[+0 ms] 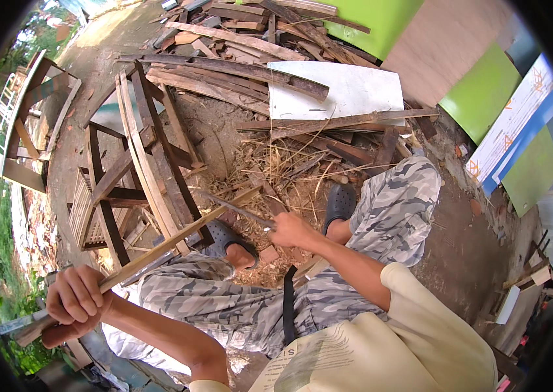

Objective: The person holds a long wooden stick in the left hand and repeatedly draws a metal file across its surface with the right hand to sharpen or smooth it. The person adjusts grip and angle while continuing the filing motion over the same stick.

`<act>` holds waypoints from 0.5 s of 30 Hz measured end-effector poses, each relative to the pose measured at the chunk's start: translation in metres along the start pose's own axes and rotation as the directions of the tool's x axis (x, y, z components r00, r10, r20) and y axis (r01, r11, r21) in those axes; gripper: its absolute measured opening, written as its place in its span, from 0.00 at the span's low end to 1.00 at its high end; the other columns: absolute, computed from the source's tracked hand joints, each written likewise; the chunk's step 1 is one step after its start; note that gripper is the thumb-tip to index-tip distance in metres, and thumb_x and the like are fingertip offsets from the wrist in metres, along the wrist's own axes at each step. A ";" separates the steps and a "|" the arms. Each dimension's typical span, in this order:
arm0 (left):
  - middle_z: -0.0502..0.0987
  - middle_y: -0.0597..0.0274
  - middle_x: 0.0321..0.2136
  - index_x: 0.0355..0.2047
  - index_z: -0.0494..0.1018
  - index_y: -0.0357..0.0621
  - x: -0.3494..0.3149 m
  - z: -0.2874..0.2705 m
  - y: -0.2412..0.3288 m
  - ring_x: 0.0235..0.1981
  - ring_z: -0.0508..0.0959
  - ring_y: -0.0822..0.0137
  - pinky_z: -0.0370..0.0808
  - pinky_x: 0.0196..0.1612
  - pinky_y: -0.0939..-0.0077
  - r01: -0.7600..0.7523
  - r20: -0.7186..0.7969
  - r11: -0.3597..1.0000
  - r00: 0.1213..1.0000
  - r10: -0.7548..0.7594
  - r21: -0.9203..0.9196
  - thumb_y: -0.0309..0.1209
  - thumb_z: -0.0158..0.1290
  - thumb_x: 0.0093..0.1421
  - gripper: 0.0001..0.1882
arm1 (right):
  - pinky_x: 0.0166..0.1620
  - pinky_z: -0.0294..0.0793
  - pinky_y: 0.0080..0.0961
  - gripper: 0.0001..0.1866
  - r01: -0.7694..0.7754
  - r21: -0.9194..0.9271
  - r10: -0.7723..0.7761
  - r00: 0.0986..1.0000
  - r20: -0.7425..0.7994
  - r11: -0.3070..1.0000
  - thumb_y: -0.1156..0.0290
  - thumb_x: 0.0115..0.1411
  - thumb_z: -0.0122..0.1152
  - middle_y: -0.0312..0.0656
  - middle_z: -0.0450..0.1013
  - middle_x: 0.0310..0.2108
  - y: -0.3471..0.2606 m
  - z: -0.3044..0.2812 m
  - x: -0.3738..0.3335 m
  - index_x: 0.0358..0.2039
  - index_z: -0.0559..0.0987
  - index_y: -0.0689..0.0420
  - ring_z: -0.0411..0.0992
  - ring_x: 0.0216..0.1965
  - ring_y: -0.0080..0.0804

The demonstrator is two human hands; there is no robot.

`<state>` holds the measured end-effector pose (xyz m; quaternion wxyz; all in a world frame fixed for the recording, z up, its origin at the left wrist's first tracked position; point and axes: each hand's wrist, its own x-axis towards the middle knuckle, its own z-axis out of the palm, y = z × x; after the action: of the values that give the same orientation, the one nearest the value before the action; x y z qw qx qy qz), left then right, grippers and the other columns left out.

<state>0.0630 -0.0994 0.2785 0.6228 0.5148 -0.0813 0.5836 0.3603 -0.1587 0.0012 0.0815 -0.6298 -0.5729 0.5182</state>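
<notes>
My left hand (pixel 79 299) is wrapped round the near end of a long wooden strip (pixel 170 243). The strip slants up and away to the right, over the camouflage trousers of my left leg. In my closed right hand (pixel 293 231) is a long knife (pixel 245 212), its narrow dark blade pointing left. The blade crosses the strip close to the strip's far end; whether it touches the wood I cannot tell. Most of the knife's handle is hidden by my fingers. Wood shavings (pixel 266 277) lie on the ground between my feet.
A dark wooden frame (pixel 110 225) with pale battens (pixel 142 157) leaning on it stands at the left. Beyond my feet are piled planks (pixel 224 39) and a white board (pixel 335 91). Coloured panels (pixel 469 98) lean at the right. Dry twigs (pixel 283 160) litter the dirt ground.
</notes>
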 end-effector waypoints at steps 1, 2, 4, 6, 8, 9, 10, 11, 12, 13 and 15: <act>0.57 0.78 0.05 0.12 0.55 0.55 -0.001 -0.001 0.002 0.05 0.55 0.85 0.51 0.10 0.91 -0.014 -0.049 0.998 0.999 0.017 0.054 0.54 0.64 0.53 0.31 | 0.40 0.77 0.44 0.16 -0.135 -0.024 0.135 0.991 -0.002 0.991 0.68 0.44 0.58 0.64 0.76 0.27 0.023 -0.001 0.010 0.27 0.80 0.71 0.78 0.34 0.57; 0.57 0.78 0.07 0.14 0.55 0.55 0.002 0.002 0.007 0.07 0.57 0.84 0.56 0.13 0.89 -0.047 -0.121 0.962 0.989 0.082 0.267 0.64 0.58 0.53 0.33 | 0.40 0.76 0.44 0.16 -0.185 -0.035 0.186 0.983 0.003 0.982 0.68 0.44 0.58 0.65 0.76 0.27 0.041 0.000 0.022 0.28 0.80 0.71 0.78 0.34 0.57; 0.56 0.75 0.12 0.19 0.59 0.53 0.005 0.014 0.004 0.14 0.57 0.78 0.55 0.20 0.81 -0.030 -0.362 0.896 0.908 0.210 0.444 0.66 0.52 0.56 0.31 | 0.40 0.76 0.44 0.18 -0.249 -0.038 0.250 0.968 0.006 0.968 0.68 0.44 0.58 0.65 0.76 0.27 0.071 0.006 0.022 0.29 0.80 0.72 0.78 0.34 0.58; 0.57 0.73 0.15 0.21 0.60 0.52 0.014 0.010 -0.005 0.16 0.56 0.76 0.54 0.22 0.78 -0.051 -0.494 0.868 0.805 0.329 0.494 0.64 0.49 0.59 0.30 | 0.39 0.75 0.44 0.19 -0.284 -0.011 0.283 0.959 -0.030 0.959 0.66 0.44 0.57 0.65 0.75 0.27 0.081 -0.005 0.016 0.30 0.80 0.72 0.78 0.34 0.58; 0.58 0.71 0.15 0.23 0.61 0.50 0.018 0.003 -0.006 0.17 0.56 0.74 0.55 0.22 0.77 -0.070 -0.491 0.765 0.728 0.478 0.640 0.60 0.43 0.64 0.27 | 0.39 0.75 0.44 0.19 -0.314 0.025 0.315 0.949 -0.029 0.949 0.65 0.45 0.57 0.65 0.75 0.28 0.057 -0.020 0.002 0.29 0.80 0.71 0.77 0.34 0.58; 0.60 0.71 0.15 0.26 0.65 0.49 0.018 0.001 -0.005 0.18 0.60 0.73 0.60 0.24 0.76 -0.092 -0.472 0.745 0.721 0.508 0.660 0.57 0.40 0.68 0.26 | 0.39 0.75 0.44 0.18 -0.292 0.056 0.294 0.955 -0.040 0.955 0.64 0.45 0.57 0.65 0.75 0.28 0.044 -0.024 -0.001 0.29 0.80 0.69 0.77 0.34 0.58; 0.61 0.70 0.15 0.29 0.67 0.48 0.022 -0.003 -0.010 0.18 0.62 0.72 0.63 0.25 0.76 -0.089 -0.492 0.724 0.677 0.548 0.684 0.56 0.39 0.68 0.25 | 0.39 0.75 0.44 0.18 -0.276 0.091 0.282 0.958 -0.060 0.957 0.63 0.46 0.57 0.64 0.75 0.28 0.036 -0.029 -0.004 0.29 0.80 0.67 0.77 0.34 0.58; 0.62 0.70 0.15 0.31 0.69 0.47 0.025 -0.003 -0.013 0.19 0.65 0.72 0.66 0.26 0.75 -0.082 -0.507 0.699 0.629 0.590 0.711 0.55 0.39 0.69 0.25 | 0.39 0.75 0.44 0.18 -0.257 0.124 0.267 0.961 -0.073 0.958 0.62 0.46 0.57 0.63 0.76 0.29 0.028 -0.033 -0.007 0.29 0.80 0.66 0.77 0.35 0.57; 0.64 0.69 0.16 0.37 0.71 0.46 0.025 -0.002 -0.013 0.21 0.68 0.72 0.69 0.28 0.76 -0.027 -0.477 0.684 0.697 0.536 0.729 0.55 0.39 0.69 0.25 | 0.40 0.74 0.43 0.18 -0.176 0.124 0.190 0.976 -0.109 0.977 0.61 0.47 0.57 0.62 0.76 0.29 0.020 -0.036 -0.008 0.30 0.80 0.64 0.77 0.35 0.57; 0.63 0.69 0.16 0.38 0.70 0.46 0.028 0.003 -0.019 0.19 0.66 0.74 0.66 0.25 0.78 -0.037 -0.472 0.705 0.718 0.512 0.708 0.55 0.39 0.69 0.24 | 0.40 0.74 0.43 0.17 -0.106 0.121 0.123 0.982 -0.144 0.987 0.61 0.47 0.58 0.60 0.76 0.29 0.016 -0.037 -0.011 0.31 0.80 0.62 0.77 0.35 0.56; 0.63 0.69 0.16 0.40 0.70 0.46 0.035 0.012 -0.025 0.15 0.62 0.74 0.61 0.21 0.80 -0.041 -0.431 0.713 0.773 0.466 0.700 0.55 0.39 0.69 0.24 | 0.40 0.74 0.42 0.18 -0.015 0.119 0.038 0.980 -0.194 0.993 0.59 0.47 0.59 0.58 0.77 0.29 0.006 -0.040 -0.017 0.32 0.80 0.60 0.76 0.35 0.55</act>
<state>0.1000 -0.0806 0.2956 0.3044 0.4784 0.2478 0.7855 0.3975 -0.1547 0.0249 0.1672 -0.6795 -0.5222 0.4874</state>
